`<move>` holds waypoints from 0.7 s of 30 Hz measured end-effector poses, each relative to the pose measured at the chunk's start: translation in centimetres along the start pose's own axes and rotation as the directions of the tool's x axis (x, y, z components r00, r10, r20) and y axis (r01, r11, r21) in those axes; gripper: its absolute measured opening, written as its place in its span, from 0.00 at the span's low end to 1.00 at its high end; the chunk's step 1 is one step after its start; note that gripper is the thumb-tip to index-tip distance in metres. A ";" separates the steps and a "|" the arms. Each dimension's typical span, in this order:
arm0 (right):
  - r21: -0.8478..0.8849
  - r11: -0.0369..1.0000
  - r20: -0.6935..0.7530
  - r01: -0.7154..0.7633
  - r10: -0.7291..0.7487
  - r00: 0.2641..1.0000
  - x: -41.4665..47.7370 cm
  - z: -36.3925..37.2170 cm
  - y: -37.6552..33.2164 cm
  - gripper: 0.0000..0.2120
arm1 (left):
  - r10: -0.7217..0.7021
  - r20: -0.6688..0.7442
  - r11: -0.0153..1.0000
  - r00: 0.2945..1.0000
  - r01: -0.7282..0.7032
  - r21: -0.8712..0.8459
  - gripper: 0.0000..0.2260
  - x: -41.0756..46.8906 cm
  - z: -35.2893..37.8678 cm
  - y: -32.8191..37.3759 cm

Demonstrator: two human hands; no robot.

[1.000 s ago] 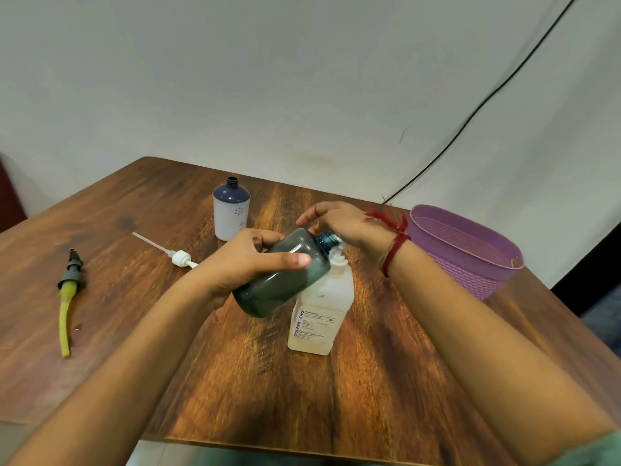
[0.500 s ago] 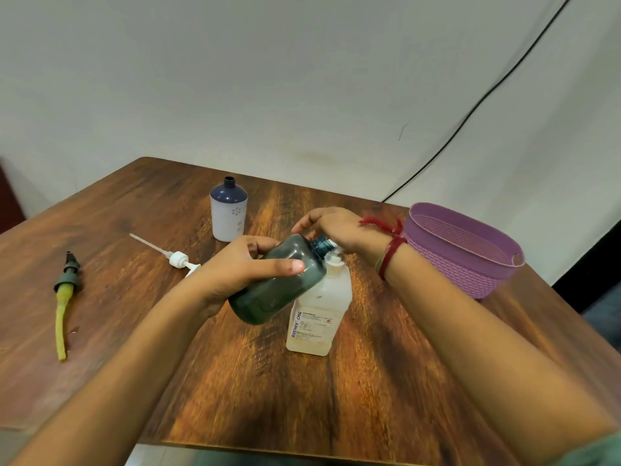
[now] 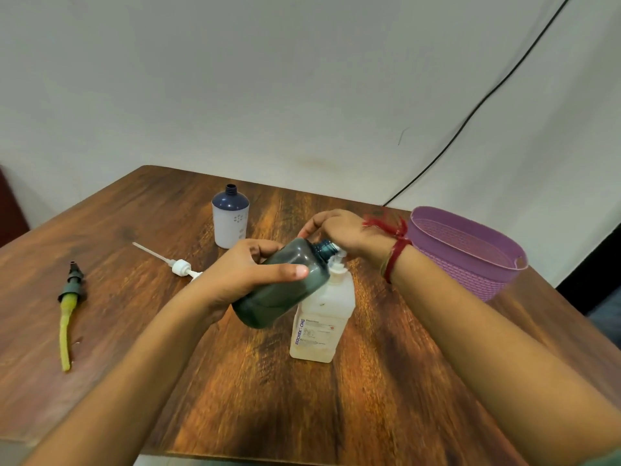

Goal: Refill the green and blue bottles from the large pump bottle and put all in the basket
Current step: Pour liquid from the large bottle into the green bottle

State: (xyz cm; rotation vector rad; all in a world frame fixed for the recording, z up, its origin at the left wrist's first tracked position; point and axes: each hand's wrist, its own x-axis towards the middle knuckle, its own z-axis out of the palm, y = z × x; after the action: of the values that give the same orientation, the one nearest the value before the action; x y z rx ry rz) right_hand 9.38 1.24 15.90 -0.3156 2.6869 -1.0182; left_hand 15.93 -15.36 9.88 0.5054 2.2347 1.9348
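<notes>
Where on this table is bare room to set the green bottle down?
The table is bare near us, before the large pump bottle, and left, between the yellow-tubed pump and the white pump. Crowded: the middle, around that bottle.

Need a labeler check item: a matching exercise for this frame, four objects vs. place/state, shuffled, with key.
Things:
1. green bottle
2. blue bottle
3. large pump bottle
4. basket

Place or state:
A. upright, uncapped, far side of the table
B. purple, near the table's right edge
C. tilted in the air, gripped by the left hand
D. standing on the table, right hand on its pump top

Pairs: 1-C, 2-A, 3-D, 4-B.
</notes>
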 end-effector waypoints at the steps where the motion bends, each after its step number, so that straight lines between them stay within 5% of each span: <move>1: 0.027 1.000 -0.011 -0.015 0.016 1.000 -0.1 0.2 0.2 0.17 | -0.008 -0.003 1.000 1.000 0.008 -0.012 0.25 0.0 0.1 -0.2; 12: 0.080 0.997 -0.021 -0.011 0.013 1.000 -0.3 0.4 0.3 0.17 | -0.024 -0.027 0.998 0.999 0.022 -0.051 0.20 -0.3 0.5 -0.1; 21: 0.084 0.996 -0.055 0.039 -0.034 0.998 0.1 -0.2 0.0 0.16 | 0.004 -0.026 0.999 1.000 -0.005 -0.038 0.25 0.1 0.2 -0.1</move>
State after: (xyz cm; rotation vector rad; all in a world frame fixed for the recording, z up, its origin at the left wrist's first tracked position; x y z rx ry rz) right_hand 9.21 1.32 16.03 -0.3265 2.6844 -1.1637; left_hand 15.86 -15.11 9.80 0.4842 2.2090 1.9932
